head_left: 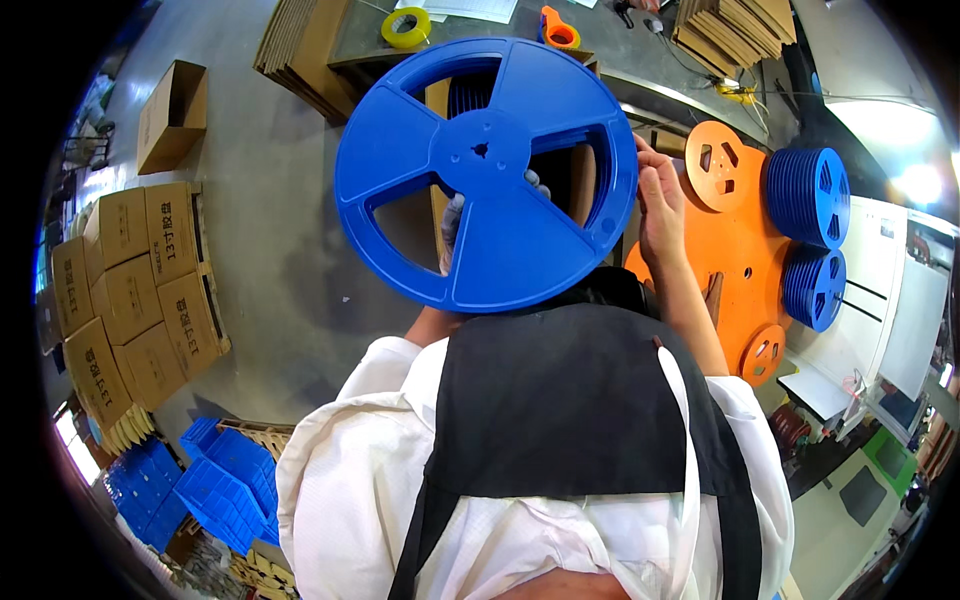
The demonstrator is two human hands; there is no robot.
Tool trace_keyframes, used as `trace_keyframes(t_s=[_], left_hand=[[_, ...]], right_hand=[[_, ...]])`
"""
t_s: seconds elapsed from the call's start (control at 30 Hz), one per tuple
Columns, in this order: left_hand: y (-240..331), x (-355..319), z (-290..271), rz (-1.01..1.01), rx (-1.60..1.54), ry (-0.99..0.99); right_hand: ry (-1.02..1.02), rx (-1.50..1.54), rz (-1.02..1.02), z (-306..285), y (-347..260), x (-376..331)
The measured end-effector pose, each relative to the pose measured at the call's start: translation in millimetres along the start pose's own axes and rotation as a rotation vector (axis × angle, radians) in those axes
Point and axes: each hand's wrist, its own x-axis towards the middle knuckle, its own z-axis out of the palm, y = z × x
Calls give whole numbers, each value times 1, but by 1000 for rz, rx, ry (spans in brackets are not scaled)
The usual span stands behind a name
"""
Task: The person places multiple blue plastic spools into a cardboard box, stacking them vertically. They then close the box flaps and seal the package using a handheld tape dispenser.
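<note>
the large blue reel, its face turned up toward the camera, is held in front of the person's black apron. the left hand is mostly behind the blue reel, its fingers curled around the spokes and showing through the openings. the right hand is at the blue reel's right rim, fingers bent against the edge; whether they clench it, i cannot tell. beyond the blue reel is a grey tabletop with a yellow tape roll and an orange tape dispenser. right of the blue reel, an orange board stands near two stacks of smaller-looking blue reels. well left of it are stacked cartons.
</note>
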Motion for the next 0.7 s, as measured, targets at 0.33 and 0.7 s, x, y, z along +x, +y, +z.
trace_keyframes(t_s=[0.33, 0.7], left_hand=[[-3, 25, -17, 63, 98, 137], [18, 46, -51, 245, 355, 470]], right_hand=[[201, 144, 210, 26, -19, -9], [311, 262, -143, 20, -80, 14]])
